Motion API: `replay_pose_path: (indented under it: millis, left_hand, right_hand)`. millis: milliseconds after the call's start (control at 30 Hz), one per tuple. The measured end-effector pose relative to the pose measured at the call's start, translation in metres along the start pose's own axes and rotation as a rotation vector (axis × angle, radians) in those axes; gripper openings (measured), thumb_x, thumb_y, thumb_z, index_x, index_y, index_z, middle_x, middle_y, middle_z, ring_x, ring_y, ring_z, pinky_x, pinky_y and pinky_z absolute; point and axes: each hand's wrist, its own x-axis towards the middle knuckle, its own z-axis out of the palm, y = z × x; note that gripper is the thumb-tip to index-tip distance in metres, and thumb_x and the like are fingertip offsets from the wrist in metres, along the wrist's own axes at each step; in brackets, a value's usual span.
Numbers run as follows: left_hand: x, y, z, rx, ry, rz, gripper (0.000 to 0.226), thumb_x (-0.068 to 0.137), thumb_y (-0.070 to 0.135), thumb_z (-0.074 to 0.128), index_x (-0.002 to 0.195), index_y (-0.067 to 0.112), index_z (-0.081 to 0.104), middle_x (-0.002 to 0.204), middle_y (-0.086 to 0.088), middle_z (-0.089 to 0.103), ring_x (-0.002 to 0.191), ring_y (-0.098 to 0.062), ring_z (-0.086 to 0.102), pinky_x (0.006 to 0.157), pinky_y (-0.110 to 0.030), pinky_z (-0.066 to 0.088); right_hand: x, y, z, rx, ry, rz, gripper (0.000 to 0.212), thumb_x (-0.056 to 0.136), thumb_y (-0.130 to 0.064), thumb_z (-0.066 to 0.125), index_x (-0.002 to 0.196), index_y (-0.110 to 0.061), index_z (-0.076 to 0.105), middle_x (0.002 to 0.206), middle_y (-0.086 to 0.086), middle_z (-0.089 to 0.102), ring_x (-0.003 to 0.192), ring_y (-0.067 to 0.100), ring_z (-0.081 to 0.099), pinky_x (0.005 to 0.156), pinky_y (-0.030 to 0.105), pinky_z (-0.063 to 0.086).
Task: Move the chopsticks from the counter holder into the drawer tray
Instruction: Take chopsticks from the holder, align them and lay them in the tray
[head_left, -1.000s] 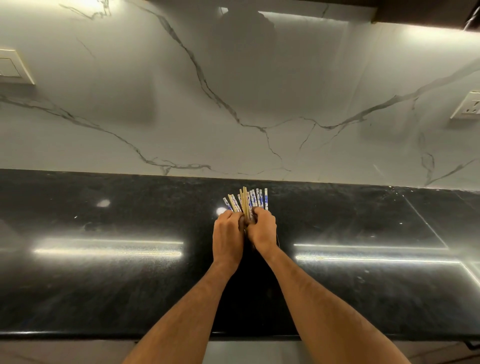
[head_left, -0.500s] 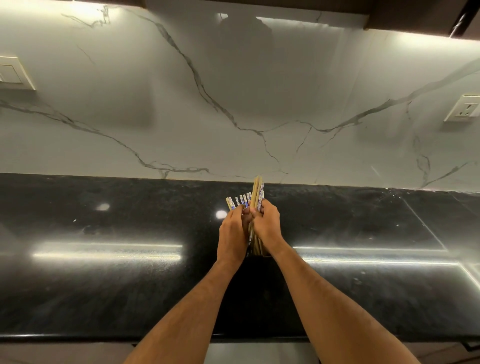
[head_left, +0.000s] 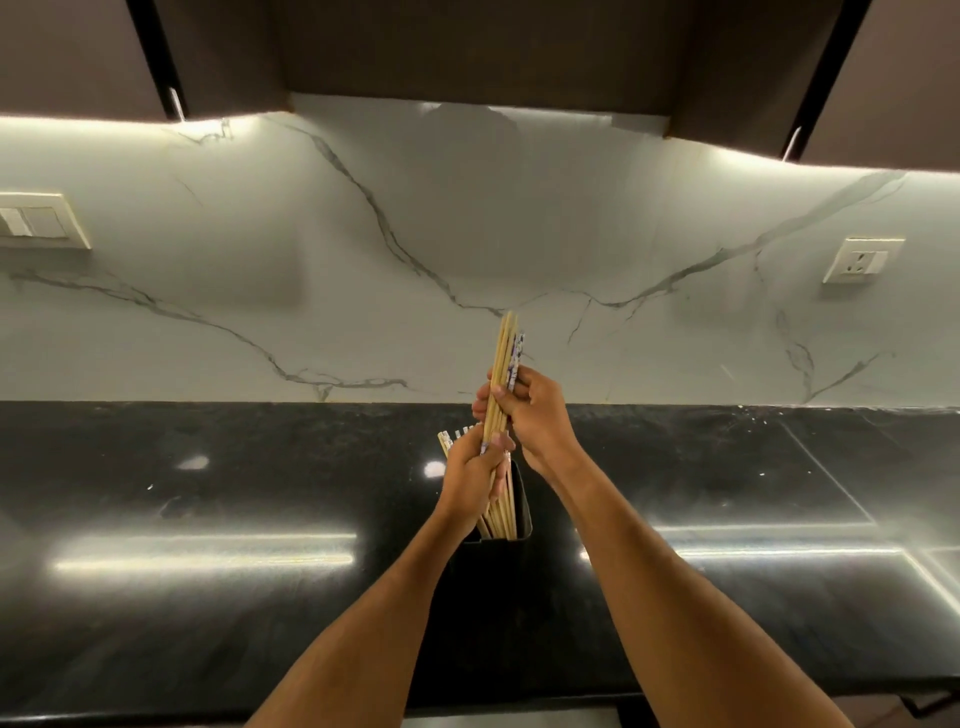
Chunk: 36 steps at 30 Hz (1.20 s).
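Note:
A black holder (head_left: 485, 577) stands on the black counter (head_left: 208, 571) between my forearms. My right hand (head_left: 535, 415) grips a bundle of bamboo and blue-patterned chopsticks (head_left: 503, 358) and holds it raised, its lower ends still inside the holder's mouth. My left hand (head_left: 475, 475) is curled round the chopsticks just above the holder; a few blue-and-white tips (head_left: 451, 436) fan out to its left. No drawer or tray shows in this view.
A white marble backsplash rises behind the counter, with a switch plate (head_left: 36, 221) at the left and a socket (head_left: 862, 260) at the right. Dark wall cabinets (head_left: 467, 47) hang overhead. The counter's front edge runs below my arms.
My right hand has lifted a bundle of chopsticks upward out of the holder. The left hand stays low on the rest. The camera has tilted up, showing the cabinets.

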Motion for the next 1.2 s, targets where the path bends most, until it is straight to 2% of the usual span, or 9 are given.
replay_pose_path:
  millis: [100, 233, 333, 433, 600, 833, 1000, 1067, 1200]
  left_hand:
    - [-0.02, 0.0, 0.007, -0.04, 0.068, 0.01, 0.028, 0.108, 0.018, 0.039, 0.095, 0.001, 0.058, 0.055, -0.003, 0.05, 0.037, -0.008, 0.038, 0.036, -0.019, 0.035]
    - [-0.046, 0.005, 0.015, -0.059, 0.142, -0.009, 0.032, 0.107, 0.018, 0.041, 0.101, -0.009, 0.056, 0.054, -0.005, 0.051, 0.034, -0.008, 0.04, 0.033, -0.018, 0.035]
    - [-0.064, 0.012, 0.019, -0.055, 0.175, -0.023, 0.033, 0.107, 0.02, 0.041, 0.1, -0.008, 0.057, 0.055, -0.01, 0.053, 0.034, -0.012, 0.043, 0.031, -0.022, 0.037]
    - [-0.079, 0.02, 0.024, -0.041, 0.191, -0.025, 0.032, 0.107, 0.021, 0.04, 0.099, -0.003, 0.059, 0.056, -0.012, 0.055, 0.034, -0.016, 0.044, 0.031, -0.023, 0.037]
    - [-0.094, 0.028, 0.034, -0.001, 0.223, -0.065, 0.028, 0.107, 0.023, 0.04, 0.104, 0.003, 0.06, 0.062, -0.013, 0.062, 0.039, -0.02, 0.051, 0.033, -0.024, 0.04]
    - [-0.108, 0.038, 0.045, -0.004, 0.23, -0.172, 0.025, 0.107, 0.024, 0.042, 0.108, 0.009, 0.061, 0.074, -0.024, 0.07, 0.056, -0.037, 0.068, 0.052, -0.042, 0.061]
    - [-0.1, 0.038, 0.04, -0.075, 0.381, -0.393, 0.025, 0.107, 0.02, 0.042, 0.108, 0.003, 0.06, 0.084, -0.023, 0.074, 0.072, -0.035, 0.076, 0.073, -0.052, 0.063]
    - [-0.095, 0.043, 0.037, -0.199, 0.327, -0.514, 0.026, 0.107, 0.017, 0.04, 0.112, -0.002, 0.057, 0.089, -0.029, 0.073, 0.078, -0.039, 0.076, 0.077, -0.054, 0.062]
    - [-0.093, 0.069, 0.03, -0.467, 0.092, -0.695, 0.031, 0.106, 0.008, 0.041, 0.126, -0.013, 0.053, 0.109, -0.036, 0.067, 0.09, -0.044, 0.073, 0.073, -0.048, 0.063]
  right_hand:
    - [-0.017, -0.007, 0.0, 0.103, -0.014, 0.098, 0.017, 0.101, -0.003, 0.052, 0.111, -0.005, 0.065, 0.098, 0.02, 0.074, 0.091, 0.031, 0.076, 0.081, 0.041, 0.062]
    - [-0.042, -0.016, -0.001, 0.169, -0.001, 0.207, 0.018, 0.103, -0.004, 0.05, 0.11, 0.001, 0.066, 0.099, 0.026, 0.074, 0.092, 0.037, 0.075, 0.051, 0.026, 0.056]
    - [-0.057, -0.02, -0.003, 0.21, 0.012, 0.242, 0.018, 0.101, -0.004, 0.054, 0.11, 0.004, 0.067, 0.096, 0.026, 0.074, 0.089, 0.039, 0.075, 0.045, 0.024, 0.053]
    - [-0.067, -0.023, -0.005, 0.147, 0.047, 0.241, 0.016, 0.099, -0.005, 0.058, 0.106, 0.001, 0.07, 0.093, 0.021, 0.076, 0.082, 0.033, 0.077, 0.052, 0.028, 0.057]
    - [-0.078, -0.024, -0.008, 0.107, 0.156, 0.233, 0.012, 0.097, -0.003, 0.06, 0.099, -0.002, 0.072, 0.087, 0.014, 0.078, 0.078, 0.027, 0.077, 0.079, 0.044, 0.063]
    - [-0.09, -0.021, -0.017, -0.005, 0.354, 0.122, 0.009, 0.094, -0.006, 0.066, 0.098, -0.003, 0.074, 0.081, 0.008, 0.078, 0.074, 0.018, 0.077, 0.076, 0.039, 0.064]
    - [-0.095, -0.046, -0.028, 0.036, 0.298, -0.182, 0.018, 0.095, -0.003, 0.063, 0.11, -0.009, 0.071, 0.095, 0.005, 0.078, 0.091, 0.015, 0.076, 0.087, 0.032, 0.06]
    - [-0.096, -0.053, -0.032, -0.108, 0.195, -0.409, 0.022, 0.094, -0.001, 0.062, 0.11, -0.012, 0.072, 0.104, 0.003, 0.078, 0.101, 0.012, 0.074, 0.095, 0.031, 0.057]
    - [-0.097, -0.05, -0.037, -0.528, -0.158, -0.815, 0.029, 0.092, 0.006, 0.056, 0.113, -0.006, 0.074, 0.117, 0.006, 0.074, 0.122, 0.015, 0.064, 0.109, 0.044, 0.048]
